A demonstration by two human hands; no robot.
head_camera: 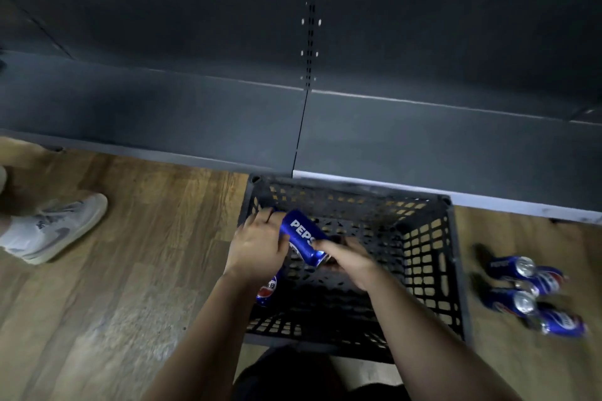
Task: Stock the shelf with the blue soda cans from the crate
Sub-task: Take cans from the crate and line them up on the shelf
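**Two-handed lift of one blue can over the crate**

Both forearms reach down into the black crate [433,257]. The left hand [257,246] curls its fingers round the far, base end of a blue soda can [301,234], and the right hand [350,259] grips its near, silver-lidded end. Held by both ends, the can lies tilted, its label uppermost, above the crate's left half. This is probably a steadying grip while the can is raised clear of the walls.

A second can [267,290] lies inside the crate under the left wrist. A pale patch beneath the held can may be a third, but it is too hidden to tell.

On the wood floor [146,238], just right of the crate, is a loose cluster of floor cans [503,264], blurred. The count appears to be four, perhaps set there as a staging point.

To the left stands one grey shoe [55,228], belonging to another person.

Beyond the crate, whose far wall is close to its front edge, is the dark shelf [423,140]. No cans are visible on it, so the stocking looks barely begun.
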